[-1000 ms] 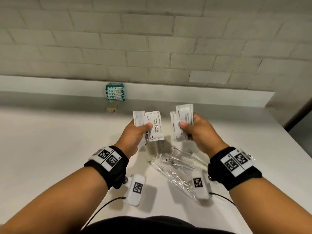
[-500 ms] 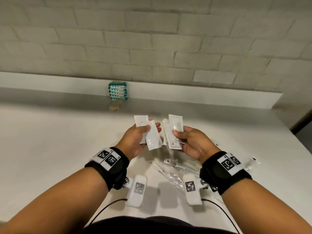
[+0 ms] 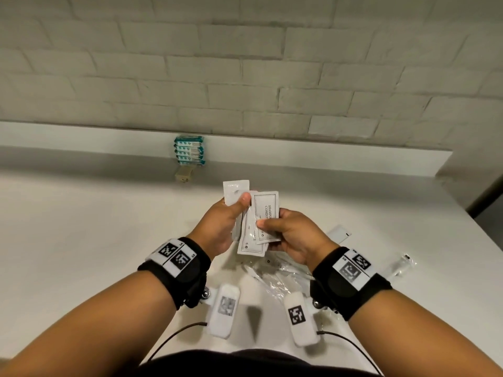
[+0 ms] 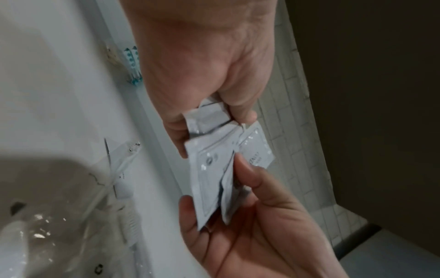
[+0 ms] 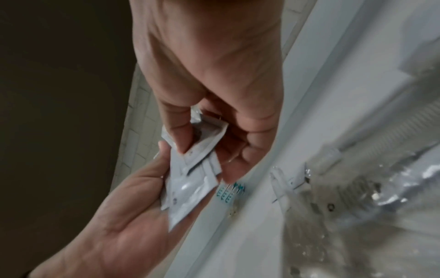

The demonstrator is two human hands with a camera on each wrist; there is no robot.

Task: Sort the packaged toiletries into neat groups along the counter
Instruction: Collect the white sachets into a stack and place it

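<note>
Both hands are raised together above the middle of the white counter [image 3: 81, 240]. My left hand [image 3: 226, 221] pinches a blank white sachet [image 3: 234, 191] and other sachets behind its thumb. My right hand [image 3: 283, 229] pinches white shampoo-conditioner sachets [image 3: 268, 213] between thumb and fingers, overlapping those in the left hand. In the left wrist view the sachets [image 4: 214, 169] fan out between both hands. In the right wrist view the sachets [image 5: 190, 178] do the same. A stack of teal-wrapped packets [image 3: 189, 150] leans against the back ledge.
Clear plastic-wrapped items [image 3: 275, 276] lie on the counter under my hands. A white sachet [image 3: 339, 233] and a clear wrapped item [image 3: 402, 265] lie to the right. A small beige box [image 3: 184, 176] sits below the teal stack. A brick wall [image 3: 245, 77] rises behind the ledge.
My hands have come together from about a hand's width apart. The two bunches of sachets now overlap, with the right hand's printed sachet against the left hand's.
</note>
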